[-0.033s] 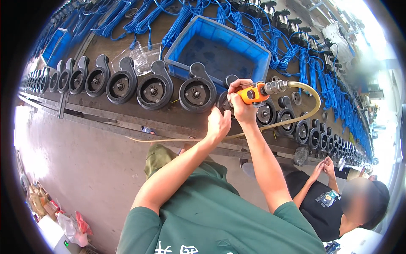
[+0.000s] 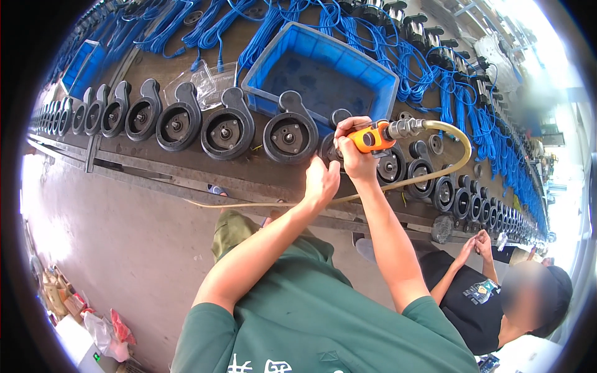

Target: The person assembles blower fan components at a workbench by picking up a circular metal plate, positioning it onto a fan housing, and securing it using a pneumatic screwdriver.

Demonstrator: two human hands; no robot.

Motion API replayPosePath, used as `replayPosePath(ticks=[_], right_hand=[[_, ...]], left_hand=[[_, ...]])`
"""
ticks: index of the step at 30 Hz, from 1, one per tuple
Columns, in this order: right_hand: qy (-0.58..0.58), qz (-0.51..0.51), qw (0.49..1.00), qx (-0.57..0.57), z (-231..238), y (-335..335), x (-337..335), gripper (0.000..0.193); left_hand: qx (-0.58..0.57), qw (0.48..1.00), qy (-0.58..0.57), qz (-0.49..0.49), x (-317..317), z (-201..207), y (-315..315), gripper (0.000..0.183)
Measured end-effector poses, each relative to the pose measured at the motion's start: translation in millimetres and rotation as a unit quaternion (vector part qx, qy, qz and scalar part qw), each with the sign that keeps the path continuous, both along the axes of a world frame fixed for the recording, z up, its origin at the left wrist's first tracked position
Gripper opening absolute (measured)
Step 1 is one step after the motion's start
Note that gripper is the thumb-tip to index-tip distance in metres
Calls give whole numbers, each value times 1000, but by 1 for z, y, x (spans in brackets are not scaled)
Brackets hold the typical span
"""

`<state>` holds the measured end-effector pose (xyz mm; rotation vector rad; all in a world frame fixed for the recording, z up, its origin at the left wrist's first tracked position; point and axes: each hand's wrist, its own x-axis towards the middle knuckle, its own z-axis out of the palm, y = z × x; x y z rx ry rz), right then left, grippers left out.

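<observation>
Gripping the orange tool [image 2: 368,138] by its stiff body, the right hand [image 2: 356,155] is clenched; its hose [image 2: 457,158] trails rightward. Left hand [image 2: 321,182], just below, steadies a heavy-looking housing [image 2: 328,149], fingers curled.

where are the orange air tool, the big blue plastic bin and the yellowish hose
orange air tool [image 2: 368,138], head view, on its orange body in the right hand [image 2: 353,155]
big blue plastic bin [image 2: 348,57], head view, on its far rim
yellowish hose [image 2: 463,155], head view, on the bend right of the tool
</observation>
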<state>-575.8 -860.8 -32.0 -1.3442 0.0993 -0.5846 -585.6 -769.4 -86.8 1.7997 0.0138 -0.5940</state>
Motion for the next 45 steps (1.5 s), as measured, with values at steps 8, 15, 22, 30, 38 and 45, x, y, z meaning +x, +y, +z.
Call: replayPosePath(ticks=[8, 15, 22, 30, 38, 45], right_hand=[[-16, -7, 1000, -5, -2, 2, 2, 20], [-17, -8, 1000, 10, -4, 2, 4, 20], [-30, -16, 999, -15, -6, 4, 5, 22], [-26, -66, 997, -39, 22, -2, -14, 27], [6, -110, 992, -61, 11, -30, -52, 26], [-1, -106, 993, -48, 8, -28, -54, 26]], left_hand=[[-5, 999, 27, 35, -3, 1, -6, 54], [5, 998, 31, 50, -5, 0, -10, 58], [12, 998, 9, 56, -8, -2, -11, 59], [27, 999, 0, 26, -7, 0, -8, 58], [27, 999, -4, 38, -7, 6, -9, 50], [25, 999, 0, 39, -7, 2, -9, 47]])
